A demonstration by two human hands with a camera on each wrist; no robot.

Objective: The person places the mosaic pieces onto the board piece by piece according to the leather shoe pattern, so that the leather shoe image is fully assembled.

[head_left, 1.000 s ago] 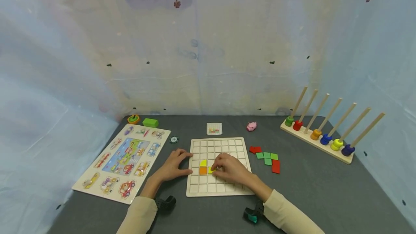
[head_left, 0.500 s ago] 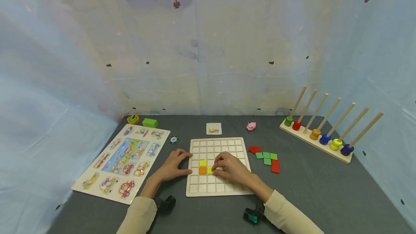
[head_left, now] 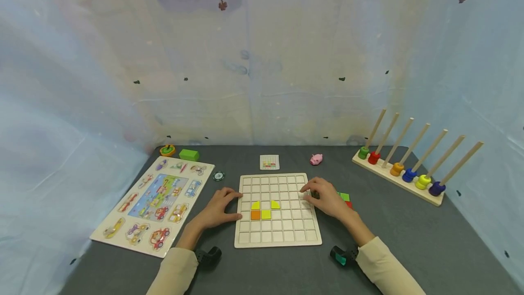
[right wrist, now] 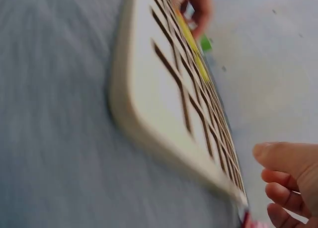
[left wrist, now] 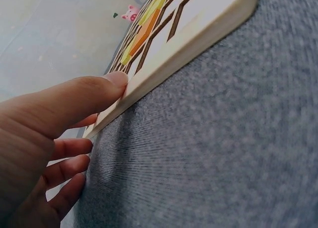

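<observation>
A pale wooden grid board (head_left: 277, 236) lies on the table. In its cells sit an orange square tile (head_left: 255, 215), a yellow square tile (head_left: 266, 214) and two yellow tiles with a cut or curved corner, one above the orange (head_left: 255, 205) and one further right (head_left: 275, 205). My left hand (head_left: 221, 206) rests at the board's left edge, the thumb (left wrist: 115, 81) touching its rim. Nothing shows between the fingers of my right hand (head_left: 328, 198), which hovers by the board's right edge. It covers most of the loose green and red tiles; a light green one (head_left: 345, 196) peeks out beyond it.
Behind the board lie a small pattern card (head_left: 269, 162) and a pink toy pig (head_left: 316, 159). A vehicle puzzle board (head_left: 163, 240) lies left, near a poker chip (head_left: 219, 176) and a green block (head_left: 189, 155). A peg stand with coloured rings (head_left: 401, 179) occupies the right.
My right hand has let go of a yellow tile and swung right, off the middle of the board to its right edge. Two yellow tiles now show there. My left hand has stayed put.
</observation>
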